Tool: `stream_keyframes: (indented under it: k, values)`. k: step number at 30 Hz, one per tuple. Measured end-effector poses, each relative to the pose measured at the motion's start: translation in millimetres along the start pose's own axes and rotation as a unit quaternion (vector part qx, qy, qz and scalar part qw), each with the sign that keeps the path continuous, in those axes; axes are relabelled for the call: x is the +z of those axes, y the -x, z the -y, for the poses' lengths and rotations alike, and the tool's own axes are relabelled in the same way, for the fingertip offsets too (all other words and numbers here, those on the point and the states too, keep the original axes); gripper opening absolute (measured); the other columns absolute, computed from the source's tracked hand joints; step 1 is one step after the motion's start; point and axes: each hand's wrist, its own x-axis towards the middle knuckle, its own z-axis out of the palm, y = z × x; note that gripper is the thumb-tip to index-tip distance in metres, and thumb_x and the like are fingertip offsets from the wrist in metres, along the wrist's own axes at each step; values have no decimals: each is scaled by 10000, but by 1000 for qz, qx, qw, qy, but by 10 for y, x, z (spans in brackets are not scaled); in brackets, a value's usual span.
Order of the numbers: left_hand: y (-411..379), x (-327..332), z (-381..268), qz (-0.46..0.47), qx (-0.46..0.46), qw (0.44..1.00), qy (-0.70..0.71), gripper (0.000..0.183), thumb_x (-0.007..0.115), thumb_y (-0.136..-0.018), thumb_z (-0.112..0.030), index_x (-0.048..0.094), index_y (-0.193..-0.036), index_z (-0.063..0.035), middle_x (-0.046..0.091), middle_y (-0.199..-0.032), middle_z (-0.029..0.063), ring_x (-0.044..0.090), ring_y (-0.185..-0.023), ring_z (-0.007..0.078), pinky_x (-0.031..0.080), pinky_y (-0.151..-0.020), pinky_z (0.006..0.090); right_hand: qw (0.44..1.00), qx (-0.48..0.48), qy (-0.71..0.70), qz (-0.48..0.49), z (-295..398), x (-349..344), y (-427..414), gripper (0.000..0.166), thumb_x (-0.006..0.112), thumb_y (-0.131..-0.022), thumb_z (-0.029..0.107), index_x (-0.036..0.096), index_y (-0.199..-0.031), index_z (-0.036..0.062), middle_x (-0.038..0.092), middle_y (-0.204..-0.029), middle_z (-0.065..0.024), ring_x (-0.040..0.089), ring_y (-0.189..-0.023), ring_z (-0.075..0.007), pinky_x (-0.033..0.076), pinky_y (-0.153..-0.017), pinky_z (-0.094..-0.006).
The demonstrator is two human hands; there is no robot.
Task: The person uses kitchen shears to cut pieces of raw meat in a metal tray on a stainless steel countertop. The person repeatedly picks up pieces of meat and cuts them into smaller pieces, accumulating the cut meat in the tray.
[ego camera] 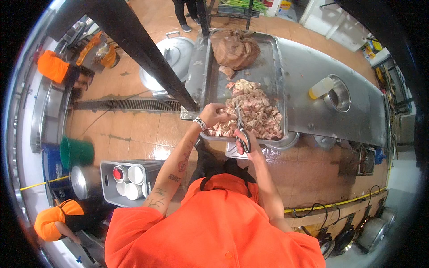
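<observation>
A heap of chopped pale pink meat pieces [264,115] fills the near part of a large metal tray [280,77] on a steel table. My right hand [249,144] is closed on the dark handles of kitchen scissors [240,122], whose blades point away from me into the heap. At the left edge of the heap, my left hand [216,115] has its fingers on the meat; it seems to pinch a piece, though the fingers partly hide it. A brown plastic bag [234,48] lies at the tray's far end, with one larger meat piece [227,71] beside it.
A steel bowl [338,93] and a plastic container with yellow contents [321,88] sit right on the table [311,67]. A dark post [144,50] slants at left, near a large lidded pot [174,55]. A grey crate [152,177] holds white tubs. Two people in orange are at left; another person's legs show beyond.
</observation>
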Motion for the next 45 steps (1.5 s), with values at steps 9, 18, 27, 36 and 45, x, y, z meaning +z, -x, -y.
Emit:
stream_keyframes:
  k: [9, 18, 27, 36, 45]
  values:
    - [25, 115, -79, -82, 30, 993, -81, 452, 740, -772, -317, 703, -1085, 6, 702, -811, 206, 716, -769, 287, 544, -714, 371, 992, -61, 69, -87, -42, 89, 94, 344, 768, -873, 319, 593, -819, 27, 484, -530, 8, 415, -351, -80, 301, -321, -252]
    - [-36, 278, -161, -88, 62, 976, -189, 388, 812, -688, -370, 664, -833, -42, 662, -747, 184, 647, -747, 400, 511, -685, 470, 960, -118, 204, -152, -255, -15, 107, 336, 791, -845, 327, 625, -763, 46, 538, -569, 0, 471, -445, -100, 356, -426, -273]
    - [-131, 364, -193, -131, 72, 958, -243, 294, 775, -723, -291, 632, -840, -62, 683, -858, 173, 670, -810, 372, 527, -720, 472, 858, -198, 410, -240, -133, 106, 315, 407, 797, -818, 365, 650, -777, -12, 586, -620, -96, 550, -582, -190, 440, -578, -365]
    - [-162, 275, -228, -133, 57, 978, -150, 404, 781, -694, -298, 693, -1004, -53, 689, -862, 199, 674, -834, 382, 537, -741, 448, 995, -17, 43, -88, -60, -23, 281, 385, 728, -884, 421, 614, -913, 54, 509, -544, 2, 493, -412, -117, 424, -433, -273]
    - [1, 171, -158, -90, 45, 986, -132, 430, 759, -698, -278, 723, -1064, -56, 696, -866, 218, 682, -843, 380, 543, -764, 435, 996, -29, -79, -32, -156, 29, 122, 379, 680, -925, 426, 580, -918, 60, 504, -559, 6, 457, -402, -110, 365, -389, -261]
